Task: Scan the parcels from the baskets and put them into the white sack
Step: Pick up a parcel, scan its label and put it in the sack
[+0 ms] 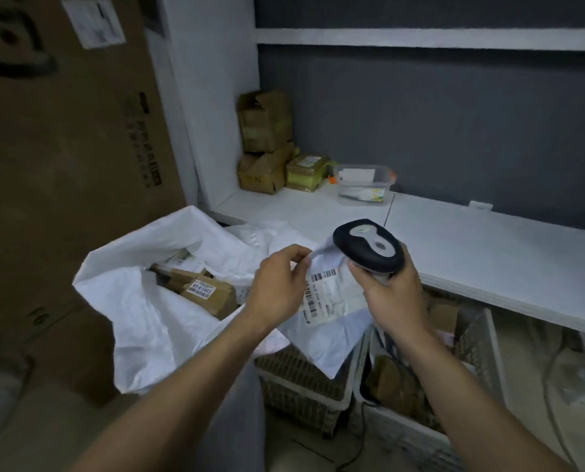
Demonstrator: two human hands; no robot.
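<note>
1. Left hand [277, 287]: the forearm enters from 7 o'clock of the view and rises toward centre. The back of the hand faces the camera. Thumb and curled fingers pinch the upper left edge of the parcel [332, 338].

2. Right hand [394, 294]: the forearm enters from 5 o'clock. The fingers are wrapped round the handle of the scanner [369, 247]. The scanner's dark, rounded head, with a grey top panel, sits at 12 o'clock of the hand and overlaps the parcel's upper right edge.

3. Parcel: a flat, white, creased soft mailer, held in the air between both hands at centre view. A white label [335, 294] with several barcodes faces up; the print is too small to read. The mailer's lower corner hangs toward 6 o'clock, over the first basket [294, 403].

4. White sack [141, 318]: at 9 o'clock of the parcel, mouth open, with brown carton parcels [206, 291] inside.

5. Second basket [478, 342]: at 4 o'clock of the parcel, under the white counter [488, 247], with brown items inside.

6. On the counter, at 12 o'clock: a clear tub [362, 185] and stacked small cartons [263, 141]. A large carton [63, 131] stands at 10 o'clock.
</note>
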